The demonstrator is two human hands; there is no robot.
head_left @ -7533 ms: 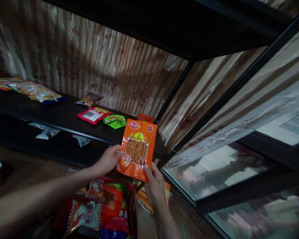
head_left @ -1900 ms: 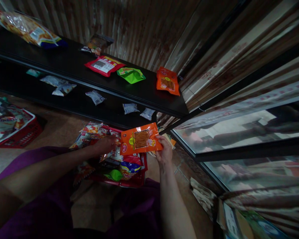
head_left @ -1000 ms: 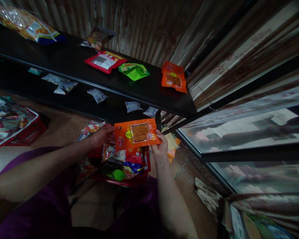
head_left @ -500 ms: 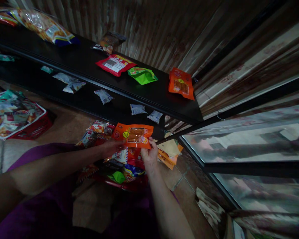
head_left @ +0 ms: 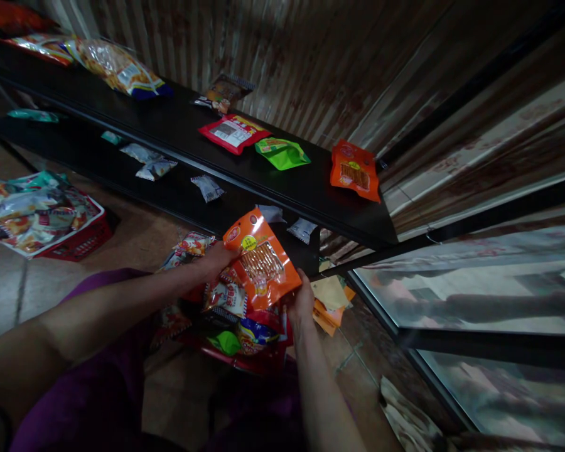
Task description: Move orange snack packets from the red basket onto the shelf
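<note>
An orange snack packet (head_left: 263, 260) with a clear window is held up between both hands, tilted, above a red basket (head_left: 245, 363) full of snack packets. My left hand (head_left: 219, 258) is closed on its left edge. My right hand (head_left: 302, 300) grips its lower right corner, fingers partly hidden behind it. In the basket below lie a white-and-red packet (head_left: 226, 296), a blue packet (head_left: 257, 334) and a green packet (head_left: 226, 342). A similar orange packet (head_left: 355, 171) lies at the right end of the black upper shelf (head_left: 311, 188).
On the upper shelf are a red packet (head_left: 235, 133), a green pouch (head_left: 282, 154) and larger bags (head_left: 122, 69). Small white packets (head_left: 207, 187) lie on the lower shelf. Another filled red basket (head_left: 82, 238) stands left. Dark frame bars and a glass panel (head_left: 433, 295) are at right.
The orange packet has turned from lying nearly level to tilted, its face more toward me. Both hands have moved slightly right with it, and the view has shifted a little.
</note>
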